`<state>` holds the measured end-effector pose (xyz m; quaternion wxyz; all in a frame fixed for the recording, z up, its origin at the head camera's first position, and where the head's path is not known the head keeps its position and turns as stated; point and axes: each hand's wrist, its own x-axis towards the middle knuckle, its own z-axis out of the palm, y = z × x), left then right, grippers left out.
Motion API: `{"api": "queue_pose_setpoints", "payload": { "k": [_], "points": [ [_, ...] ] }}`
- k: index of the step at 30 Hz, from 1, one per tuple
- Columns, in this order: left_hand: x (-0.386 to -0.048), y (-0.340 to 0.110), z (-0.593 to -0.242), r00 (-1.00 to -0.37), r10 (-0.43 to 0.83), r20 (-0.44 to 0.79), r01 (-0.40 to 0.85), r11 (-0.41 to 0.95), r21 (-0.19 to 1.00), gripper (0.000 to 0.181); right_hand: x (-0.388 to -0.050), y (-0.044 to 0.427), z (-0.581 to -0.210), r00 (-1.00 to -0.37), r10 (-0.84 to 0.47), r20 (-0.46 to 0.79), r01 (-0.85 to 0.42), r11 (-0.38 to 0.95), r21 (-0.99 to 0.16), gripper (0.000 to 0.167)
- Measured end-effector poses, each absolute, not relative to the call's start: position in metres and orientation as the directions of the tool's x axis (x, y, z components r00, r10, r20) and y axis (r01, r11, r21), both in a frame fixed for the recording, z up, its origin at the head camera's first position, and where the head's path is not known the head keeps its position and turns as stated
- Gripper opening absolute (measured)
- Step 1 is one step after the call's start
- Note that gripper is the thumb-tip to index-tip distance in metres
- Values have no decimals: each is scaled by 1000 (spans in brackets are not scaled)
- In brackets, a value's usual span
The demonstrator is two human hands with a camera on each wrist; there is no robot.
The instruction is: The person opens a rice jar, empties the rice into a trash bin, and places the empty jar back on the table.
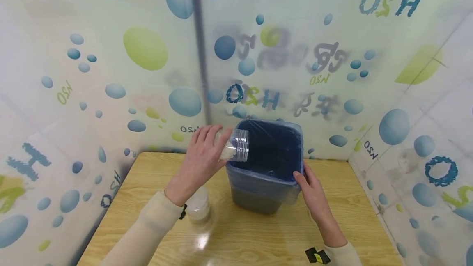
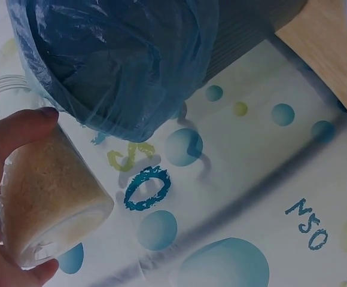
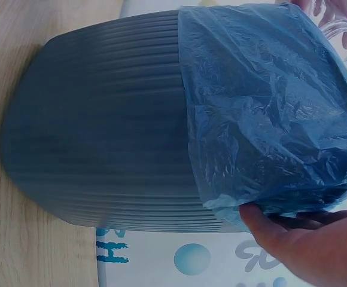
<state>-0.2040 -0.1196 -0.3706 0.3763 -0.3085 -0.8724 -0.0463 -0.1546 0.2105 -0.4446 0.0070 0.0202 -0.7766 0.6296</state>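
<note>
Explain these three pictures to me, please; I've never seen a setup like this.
There is no machine: someone works bare-handed, wearing cameras. The wide picture comes from the head, looking forward and down; the other two come from the left and right wrists. The left hand grips a clear jar with beige contents, tipped with its mouth at the opening of a bin. The right hand holds the bin's upper edge, over its blue liner. The bin and a clear round container are on a wooden table.

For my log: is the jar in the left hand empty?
No, the left wrist view shows grainy contents inside the jar the left hand holds.
</note>
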Motion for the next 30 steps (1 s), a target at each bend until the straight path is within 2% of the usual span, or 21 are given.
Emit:
{"api": "queue_pose_setpoints", "payload": {
  "k": [6,19,30],
  "points": [
    [-204,-117,-371,-517,474,713,579,807,-117,105,-154,211,-445,-999,-23,27,-31,210,-977,66],
    [-214,-120,-367,-499,483,719,601,791,-115,86,-154,211,-446,-999,-23,37,-41,208,-977,66],
    [-217,-122,-371,-488,512,707,599,786,-156,94,-154,211,-447,-999,-23,39,-43,205,-978,66]
  ]
}}
